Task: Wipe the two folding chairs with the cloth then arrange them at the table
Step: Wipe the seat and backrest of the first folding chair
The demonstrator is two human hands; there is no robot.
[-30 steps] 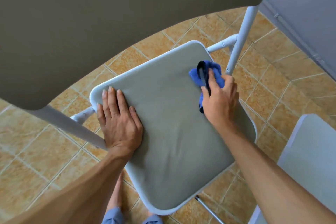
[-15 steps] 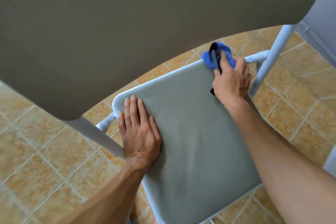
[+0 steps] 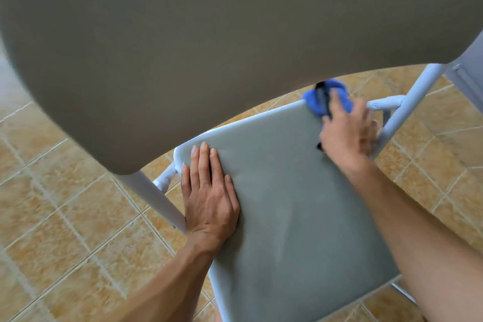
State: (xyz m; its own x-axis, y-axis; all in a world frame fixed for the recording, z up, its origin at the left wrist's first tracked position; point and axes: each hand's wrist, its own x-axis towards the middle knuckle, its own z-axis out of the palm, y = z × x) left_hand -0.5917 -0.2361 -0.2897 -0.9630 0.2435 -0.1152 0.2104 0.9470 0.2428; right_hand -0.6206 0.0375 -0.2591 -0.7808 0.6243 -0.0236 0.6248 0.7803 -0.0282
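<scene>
One folding chair [image 3: 264, 162] fills most of the view, seen from behind & above. Its grey backrest [image 3: 209, 47] covers the whole upper half of the frame, close to the lens & soft. Below it the grey padded seat [image 3: 295, 217], w/ a white rim, runs from ctr to lower right.

The left hand [image 3: 209, 196] lies flat, palm down, on the seat's left edge at ctr of the frame. Its four fingers are straight & close together, pointing up the frame, w/ the thumb spread out to the right. The wrist sits just beside the white frame tube [image 3: 156, 196] that slants down from the backrest's lower left corner.

The right hand [image 3: 347, 133] is right of ctr, on the seat's far right corner, & is motion-blurred. It holds the cloth [image 3: 316, 104], blue w/ a black strip, bunched under bent fingers & pressed to that corner. One finger lies over the cloth; the rest bend over the seat's right edge, near the white cross tube [image 3: 384, 103]. The blur hides the exact grip. The cloth sticks out past the fingertips toward the upper left, right under the backrest's lower edge.

The cloth is well apart from the left hand, w/ bare padding between. Both forearms come in from the bottom edge. Tan tiled floor [image 3: 65, 204] shows around the chair.
</scene>
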